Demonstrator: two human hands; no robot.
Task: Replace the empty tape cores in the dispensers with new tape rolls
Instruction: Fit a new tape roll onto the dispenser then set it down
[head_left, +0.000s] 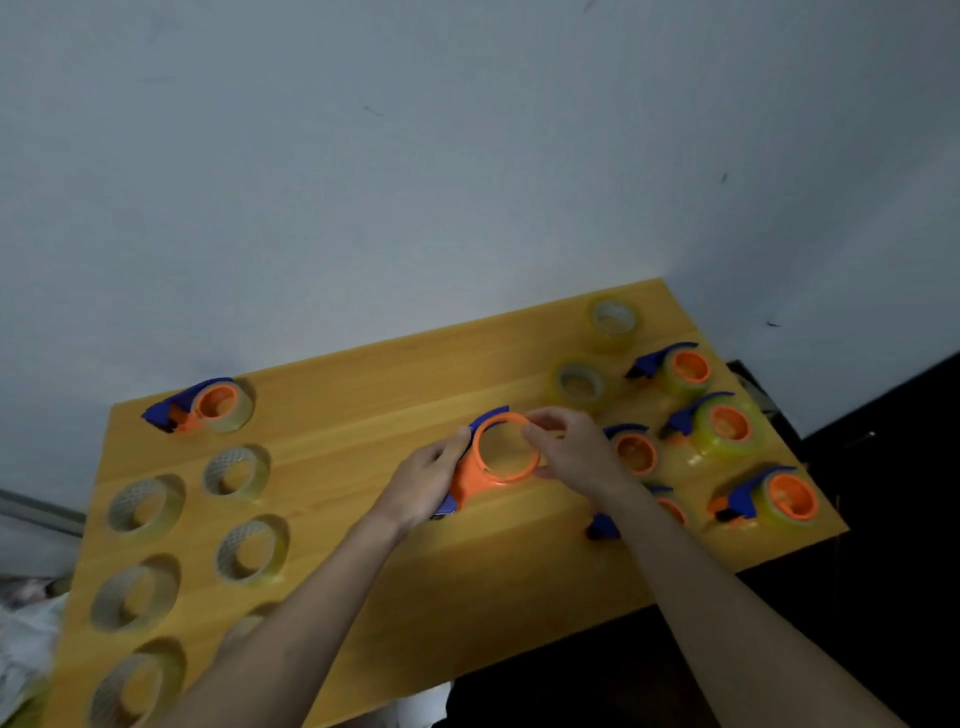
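Head view: the left hand (434, 475) is gripping the orange-and-blue plastic tape dispenser (485, 467) above the wooden bench (363, 374); the right hand (569, 447) is pinching its ring (seemingly coreless). Next: fetching a clear tape roll (582, 384).

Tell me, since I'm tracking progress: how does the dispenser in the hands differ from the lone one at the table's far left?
The held dispenser has a bare orange ring; the far-left dispenser carries a tape roll. The held one is gripped by the left hand and right hand; the other rests untouched on the table. Both are orange and blue.
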